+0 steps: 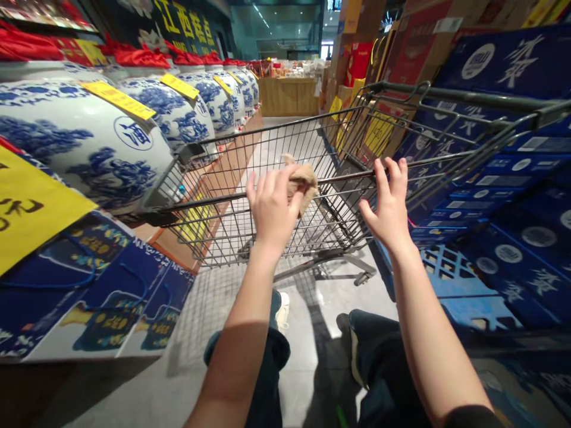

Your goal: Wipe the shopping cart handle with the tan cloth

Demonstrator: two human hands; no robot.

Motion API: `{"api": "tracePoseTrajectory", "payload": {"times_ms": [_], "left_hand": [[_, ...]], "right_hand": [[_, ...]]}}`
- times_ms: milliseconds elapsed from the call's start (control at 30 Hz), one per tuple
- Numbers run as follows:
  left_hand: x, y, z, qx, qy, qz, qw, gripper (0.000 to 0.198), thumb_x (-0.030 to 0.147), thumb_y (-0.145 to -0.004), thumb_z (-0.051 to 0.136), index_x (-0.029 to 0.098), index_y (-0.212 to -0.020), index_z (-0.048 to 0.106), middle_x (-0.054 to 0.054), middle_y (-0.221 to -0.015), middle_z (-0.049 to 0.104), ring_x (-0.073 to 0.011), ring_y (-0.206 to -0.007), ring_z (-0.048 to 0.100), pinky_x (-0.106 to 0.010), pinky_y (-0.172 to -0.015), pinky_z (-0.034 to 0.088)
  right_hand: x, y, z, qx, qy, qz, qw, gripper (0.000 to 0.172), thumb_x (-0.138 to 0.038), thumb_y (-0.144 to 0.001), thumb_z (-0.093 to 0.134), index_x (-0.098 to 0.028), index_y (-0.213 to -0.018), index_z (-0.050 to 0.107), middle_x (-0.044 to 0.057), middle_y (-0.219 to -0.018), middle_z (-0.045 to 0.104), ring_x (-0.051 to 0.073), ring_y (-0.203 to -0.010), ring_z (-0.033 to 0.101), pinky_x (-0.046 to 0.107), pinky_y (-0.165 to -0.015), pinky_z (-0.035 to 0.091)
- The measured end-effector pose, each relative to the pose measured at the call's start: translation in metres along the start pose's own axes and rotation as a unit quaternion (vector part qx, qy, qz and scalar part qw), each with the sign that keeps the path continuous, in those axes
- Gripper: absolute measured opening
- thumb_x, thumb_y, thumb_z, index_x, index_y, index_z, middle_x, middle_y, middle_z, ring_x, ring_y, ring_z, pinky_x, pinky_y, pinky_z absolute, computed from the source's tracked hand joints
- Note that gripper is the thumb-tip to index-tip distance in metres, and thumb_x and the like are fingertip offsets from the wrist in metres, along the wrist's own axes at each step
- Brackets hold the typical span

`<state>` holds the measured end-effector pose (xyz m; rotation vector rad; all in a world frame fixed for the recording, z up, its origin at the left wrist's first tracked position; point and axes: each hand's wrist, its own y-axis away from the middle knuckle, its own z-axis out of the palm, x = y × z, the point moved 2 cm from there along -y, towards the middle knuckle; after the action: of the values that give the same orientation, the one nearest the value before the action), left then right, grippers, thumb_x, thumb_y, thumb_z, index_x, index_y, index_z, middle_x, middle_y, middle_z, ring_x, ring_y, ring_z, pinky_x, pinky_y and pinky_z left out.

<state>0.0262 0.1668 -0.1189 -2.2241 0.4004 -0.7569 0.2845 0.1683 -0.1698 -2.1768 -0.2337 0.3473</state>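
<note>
A dark wire shopping cart [227,178] stands in front of me, turned at an angle across the aisle. My left hand [274,205] is closed around a beige cloth [306,181] that lies over the cart's near top rail. Part of the cloth is hidden behind my fingers. My right hand [390,205] is beside the same rail farther right, its fingers spread and holding nothing. Whether its fingertips touch the rail, I cannot tell. Through the mesh of the basket I see the floor.
Large blue-and-white jars [89,131] with red cloth tops line the left side. Blue gift boxes [102,297] are below them. Stacked blue cartons [504,154] rise close on the right, above a light blue plastic pallet [459,285]. A wooden counter [288,98] stands at the aisle's far end.
</note>
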Motion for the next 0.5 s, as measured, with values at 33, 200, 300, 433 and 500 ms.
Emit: {"api": "tracePoseTrajectory", "payload": {"times_ms": [33, 200, 300, 433, 500], "left_hand": [[-0.008, 0.000, -0.008, 0.028, -0.015, -0.030, 0.999, 0.032, 0.028, -0.097, 0.062, 0.030, -0.129, 0.066, -0.006, -0.125, 0.075, -0.0323, -0.129, 0.062, -0.063, -0.134, 0.020], [-0.044, 0.003, -0.035, 0.150, -0.068, -0.155, 0.974, 0.031, 0.036, -0.096, 0.059, 0.023, -0.123, 0.067, -0.009, -0.129, 0.073, -0.0356, -0.136, 0.059, -0.065, -0.136, 0.012], [-0.034, 0.007, -0.024, 0.092, -0.058, -0.100, 0.989, 0.029, 0.034, -0.096, 0.058, 0.023, -0.121, 0.068, -0.010, -0.124, 0.075, -0.0324, -0.129, 0.064, -0.060, -0.135, 0.022], [-0.013, 0.010, -0.008, 0.004, -0.041, -0.014, 0.999, 0.031, 0.033, -0.096, 0.063, 0.027, -0.126, 0.068, -0.008, -0.126, 0.075, -0.0317, -0.129, 0.063, -0.058, -0.135, 0.022], [-0.022, 0.009, -0.015, 0.038, -0.049, -0.042, 0.997, 0.031, 0.034, -0.096, 0.064, 0.027, -0.125, 0.068, -0.009, -0.124, 0.075, -0.0327, -0.129, 0.063, -0.062, -0.136, 0.017]], "right_hand": [[0.003, 0.001, 0.001, -0.004, 0.000, -0.001, 1.000, 0.084, -0.026, -0.089, 0.054, -0.022, -0.169, 0.028, 0.015, -0.176, 0.031, 0.039, -0.169, 0.015, 0.067, -0.133, 0.024], [0.008, 0.004, 0.004, -0.014, -0.009, 0.002, 1.000, 0.086, -0.032, -0.092, 0.054, -0.026, -0.171, 0.021, 0.012, -0.181, 0.022, 0.040, -0.170, 0.009, 0.069, -0.133, 0.021], [0.008, 0.004, 0.007, -0.003, -0.016, 0.003, 1.000, 0.089, -0.034, -0.091, 0.056, -0.026, -0.172, 0.019, 0.012, -0.182, 0.019, 0.041, -0.171, 0.005, 0.071, -0.132, 0.019], [0.008, 0.004, 0.007, 0.006, -0.014, -0.005, 1.000, 0.091, -0.033, -0.090, 0.058, -0.026, -0.171, 0.019, 0.013, -0.182, 0.019, 0.041, -0.170, 0.005, 0.072, -0.132, 0.019], [0.009, 0.004, 0.006, 0.002, -0.012, -0.009, 1.000, 0.090, -0.032, -0.089, 0.058, -0.026, -0.171, 0.021, 0.013, -0.181, 0.022, 0.041, -0.170, 0.007, 0.071, -0.132, 0.020]]}}
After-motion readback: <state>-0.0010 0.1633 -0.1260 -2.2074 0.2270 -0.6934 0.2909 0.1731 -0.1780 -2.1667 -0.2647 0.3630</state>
